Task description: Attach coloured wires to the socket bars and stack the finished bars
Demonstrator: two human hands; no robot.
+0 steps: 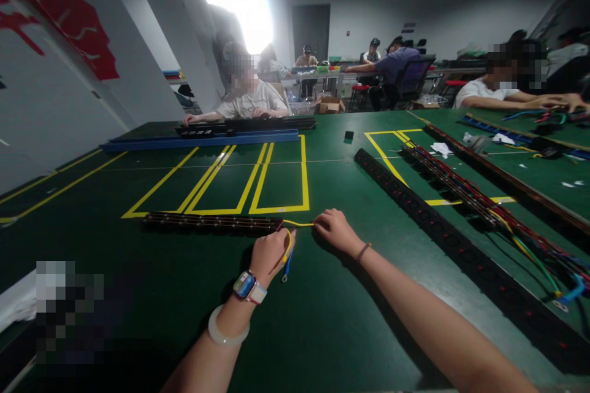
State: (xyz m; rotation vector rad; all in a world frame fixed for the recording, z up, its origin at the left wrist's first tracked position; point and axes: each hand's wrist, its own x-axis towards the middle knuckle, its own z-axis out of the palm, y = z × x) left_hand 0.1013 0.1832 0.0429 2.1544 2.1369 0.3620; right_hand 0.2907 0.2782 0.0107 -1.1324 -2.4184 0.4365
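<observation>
A long dark strip with copper-coloured rails [207, 223] lies crosswise on the green table. From its right end a yellow wire [299, 224] runs to my right hand [338, 231], whose fingertips are pinched on it. My left hand [271, 252], with a watch at the wrist, is closed at that same end of the strip, around wires. A yellow loop curves over its fingers, and a blue wire [288, 263] ending in a ring terminal hangs beside it. The fingertips of my left hand are partly hidden, and a short red wire shows just above them.
A long black socket strip [437, 236] lies diagonally on the right, with a wired rail bundle [454, 190] beyond it. Yellow tape [304, 175] marks the green table [184, 307]. Across it, a person [253, 98] works behind a blue rail [207, 140]. A small black block [349, 135] lies farther back.
</observation>
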